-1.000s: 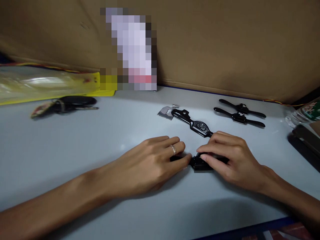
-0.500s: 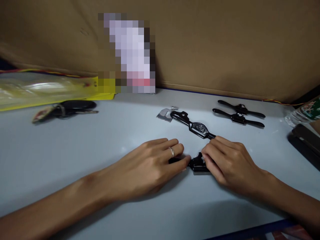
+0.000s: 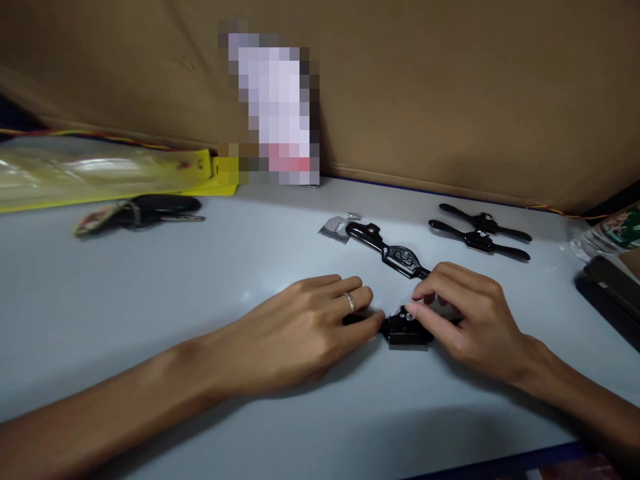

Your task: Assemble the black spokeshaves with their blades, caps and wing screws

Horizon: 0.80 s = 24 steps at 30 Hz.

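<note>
A black metal spokeshave (image 3: 406, 330) lies on the table in front of me, its blade edge toward me. My left hand (image 3: 315, 327), with a ring on one finger, is closed round its left handle and hides most of it. At the middle of the spokeshave, my right hand (image 3: 465, 317) has its thumb and forefinger at a small shiny thumbscrew (image 3: 410, 316). Its other fingers are curled above the right handle. Just behind lies a spokeshave body (image 3: 397, 259) with an open frame. Beside its left end are a loose grey blade (image 3: 335, 229) and small metal screws (image 3: 353, 215).
Two more black spokeshaves (image 3: 480, 241) lie at the back right. A plastic bottle (image 3: 607, 230) and a black object (image 3: 607, 293) stand at the right edge. Keys (image 3: 140, 212) and a yellow plastic-wrapped package (image 3: 110, 173) lie at the left. A cardboard wall (image 3: 450, 93) closes the back.
My right thumb and forefinger have loosened and lifted a little, showing more of the spokeshave's middle and its screw. My left hand keeps its hold. The view has shifted slightly.
</note>
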Motion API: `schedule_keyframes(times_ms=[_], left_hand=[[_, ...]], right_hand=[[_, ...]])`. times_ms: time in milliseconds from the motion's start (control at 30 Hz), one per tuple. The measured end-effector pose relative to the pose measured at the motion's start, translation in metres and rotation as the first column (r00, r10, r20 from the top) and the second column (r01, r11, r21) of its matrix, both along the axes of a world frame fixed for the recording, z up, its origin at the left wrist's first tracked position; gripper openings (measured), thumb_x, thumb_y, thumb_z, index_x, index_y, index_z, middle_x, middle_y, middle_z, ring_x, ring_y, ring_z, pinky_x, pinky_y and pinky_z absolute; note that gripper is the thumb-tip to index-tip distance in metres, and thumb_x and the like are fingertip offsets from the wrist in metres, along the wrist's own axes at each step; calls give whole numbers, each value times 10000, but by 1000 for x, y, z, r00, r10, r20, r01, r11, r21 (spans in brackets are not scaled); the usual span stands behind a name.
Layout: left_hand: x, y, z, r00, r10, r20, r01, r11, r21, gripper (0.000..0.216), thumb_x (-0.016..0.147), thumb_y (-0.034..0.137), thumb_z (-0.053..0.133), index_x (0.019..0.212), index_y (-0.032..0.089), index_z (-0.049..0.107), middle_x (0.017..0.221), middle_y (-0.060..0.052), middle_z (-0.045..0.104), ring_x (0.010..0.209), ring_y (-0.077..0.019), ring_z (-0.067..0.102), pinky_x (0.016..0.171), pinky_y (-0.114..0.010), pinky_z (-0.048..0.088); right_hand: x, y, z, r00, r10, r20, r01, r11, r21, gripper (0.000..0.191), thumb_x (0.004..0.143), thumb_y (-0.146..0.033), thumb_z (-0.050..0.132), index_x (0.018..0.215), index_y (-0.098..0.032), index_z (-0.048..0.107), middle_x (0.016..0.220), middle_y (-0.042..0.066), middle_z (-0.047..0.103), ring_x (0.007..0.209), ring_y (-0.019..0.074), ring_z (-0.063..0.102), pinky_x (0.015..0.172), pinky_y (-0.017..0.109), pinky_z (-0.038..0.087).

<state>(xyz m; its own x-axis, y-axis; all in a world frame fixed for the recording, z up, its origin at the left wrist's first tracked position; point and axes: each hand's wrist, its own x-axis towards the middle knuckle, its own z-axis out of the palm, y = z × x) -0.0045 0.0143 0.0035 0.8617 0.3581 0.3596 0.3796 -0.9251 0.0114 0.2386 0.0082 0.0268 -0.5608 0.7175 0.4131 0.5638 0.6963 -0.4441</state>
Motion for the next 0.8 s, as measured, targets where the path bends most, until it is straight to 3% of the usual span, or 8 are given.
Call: schedule_keyframes(times_ms=[100,267,333,500,667,800], left_hand=[[0,0,0,1000,8,-5,-8,1000,6,189,975,106,493,1084,135,645,858,-49,621,742,-191,541,629,-350,446],[0,-2,1,1000,15,-23,-14,1000,20,186,975,110,488,1060,146,651,853,-44,623,728,-186,539,614,-343,438],[0,-2,2,1000,15,-26,-15,1000,19,195,978,108,477,1059,145,652,855,-45,620,725,-187,537,609,-345,437],[0,0,2,1000,12,-18,-12,1000,15,182,976,107,491,1051,139,655,857,-45,621,735,-189,546,621,-345,445],[0,0,0,1000,-2,19,2,1000,5,160,968,109,516,1054,129,649,852,-49,618,737,-194,542,623,-348,437],[0,-1,-1,1000,-4,16,4,1000,2,179,975,99,491,1070,128,640,859,-55,620,737,-195,536,633,-347,435]], right_hand=[[-2,1,-1,997,45,-58,-50,994,-100,115,933,-151,629,834,-157,687,758,7,659,675,119,560,637,260,414],[-4,1,-2,992,-87,-88,44,911,-410,133,892,-109,617,837,-184,711,698,-30,684,600,102,561,566,239,403],[-1,2,0,997,-73,-35,55,926,-373,135,900,-122,606,822,-181,699,711,-23,676,620,107,553,585,248,399],[5,-1,3,991,6,134,3,998,-64,235,949,-175,568,727,-153,643,710,14,601,675,137,507,636,292,375],[4,-7,1,985,120,122,-117,993,-29,297,971,-170,550,704,-152,678,656,-3,550,618,121,459,588,285,341],[6,-4,2,986,89,140,-91,996,7,307,989,-176,537,738,-146,712,653,0,540,616,127,457,595,297,340]])
